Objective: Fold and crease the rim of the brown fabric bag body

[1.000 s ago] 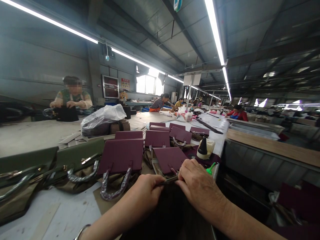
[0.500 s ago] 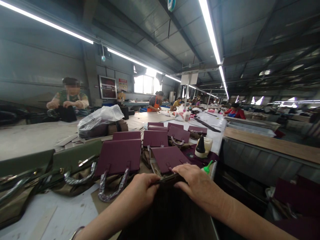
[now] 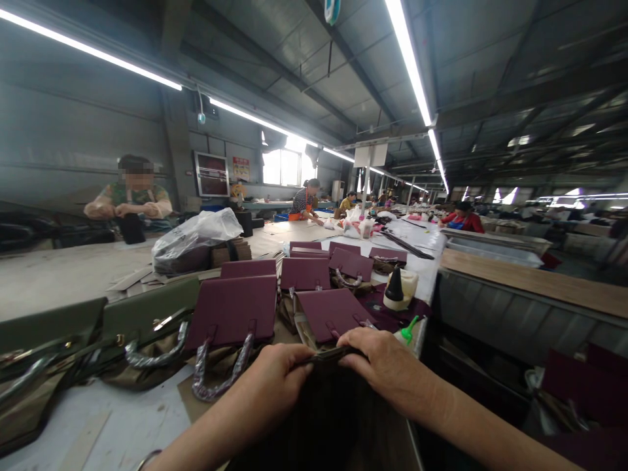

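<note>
A dark piece [image 3: 338, 412], like a bag body or lining, hangs at the bottom centre with its top edge up. My left hand [image 3: 282, 376] pinches that edge on the left. On the right, my right hand [image 3: 385, 360] has its thumb and fingers closed on the same edge. Just beyond my hands lies a maroon bag with its flap [image 3: 335, 314] tilted. Another maroon bag [image 3: 235, 307], its handle wrapped in clear plastic, stands to the left.
Green bags [image 3: 147, 314] lie at the left. A cream container [image 3: 405, 288] with a black cone and a green-tipped bottle [image 3: 407, 331] sit near the right table edge. Behind are a plastic-covered bundle [image 3: 196, 239] and a co-worker [image 3: 130, 196]. Grey bins [image 3: 520, 307] stand right.
My right hand's fingers have closed further over the dark edge, which shows slightly more between my hands. The co-worker at the left has lowered their hands and the black item.
</note>
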`<action>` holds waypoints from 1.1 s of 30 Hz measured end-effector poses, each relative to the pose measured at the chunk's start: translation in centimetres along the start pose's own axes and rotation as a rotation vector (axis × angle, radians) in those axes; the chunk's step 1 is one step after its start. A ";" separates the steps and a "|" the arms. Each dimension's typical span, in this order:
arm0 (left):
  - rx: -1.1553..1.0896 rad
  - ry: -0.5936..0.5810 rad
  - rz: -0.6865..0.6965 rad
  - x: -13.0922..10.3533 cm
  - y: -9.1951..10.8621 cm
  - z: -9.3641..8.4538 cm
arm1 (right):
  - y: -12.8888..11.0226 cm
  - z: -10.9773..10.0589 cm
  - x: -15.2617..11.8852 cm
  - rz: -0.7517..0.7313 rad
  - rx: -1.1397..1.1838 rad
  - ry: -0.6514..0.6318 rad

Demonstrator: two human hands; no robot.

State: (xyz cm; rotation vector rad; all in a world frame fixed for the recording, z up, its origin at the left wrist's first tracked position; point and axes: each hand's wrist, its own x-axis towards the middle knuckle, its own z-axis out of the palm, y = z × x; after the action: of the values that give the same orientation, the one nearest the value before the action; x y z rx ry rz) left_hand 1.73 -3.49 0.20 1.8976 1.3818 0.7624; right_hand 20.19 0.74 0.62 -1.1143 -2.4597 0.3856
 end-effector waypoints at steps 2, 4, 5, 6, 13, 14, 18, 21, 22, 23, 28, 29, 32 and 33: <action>-0.051 -0.020 0.032 0.0 0.0 0.0 | 0.1 0.0 0.0 -0.003 0.006 0.002; -0.118 -0.034 0.064 0.0 0.0 0.1 | 0.2 0.0 0.0 -0.009 0.010 0.000; -0.142 -0.034 0.072 0.0 0.1 0.1 | 0.2 0.0 0.0 -0.012 0.012 0.001; -0.158 -0.031 0.075 0.0 0.1 0.1 | 0.3 0.0 0.0 -0.013 0.014 0.004; -0.146 -0.046 0.067 0.1 -0.2 0.2 | 0.3 0.2 -0.1 -0.010 0.006 0.020; -0.150 -0.051 0.064 0.1 -0.3 0.2 | 0.2 0.2 -0.1 -0.008 0.004 0.021; -0.160 -0.072 0.040 0.1 -0.4 0.2 | 0.2 0.1 0.1 -0.006 -0.004 0.016; -0.159 -0.085 0.020 0.1 -0.4 0.2 | 0.1 0.0 0.2 0.003 -0.017 0.009; -0.158 -0.089 0.016 0.1 -0.3 0.1 | 0.1 0.0 0.2 0.003 -0.024 0.011; -0.156 -0.092 0.014 0.2 -0.3 0.0 | 0.1 0.0 0.2 0.001 -0.031 0.013; -0.132 -0.098 0.015 0.2 -0.3 -0.2 | 0.1 0.2 0.1 -0.007 -0.064 0.021; -0.132 -0.102 -0.002 0.3 -0.3 -0.2 | 0.1 0.2 0.1 -0.007 -0.067 0.020; -0.101 -0.097 -0.073 0.6 -0.4 -0.1 | 0.1 0.3 0.1 -0.003 -0.075 0.021; -0.069 -0.083 -0.085 0.7 -0.4 0.0 | 0.0 0.3 0.1 -0.001 -0.076 0.021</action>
State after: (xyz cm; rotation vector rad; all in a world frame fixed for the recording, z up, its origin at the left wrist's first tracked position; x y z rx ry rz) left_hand 1.66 -2.69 -0.04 1.7849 1.3585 0.6737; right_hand 20.05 0.78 0.37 -1.1417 -2.4747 0.2799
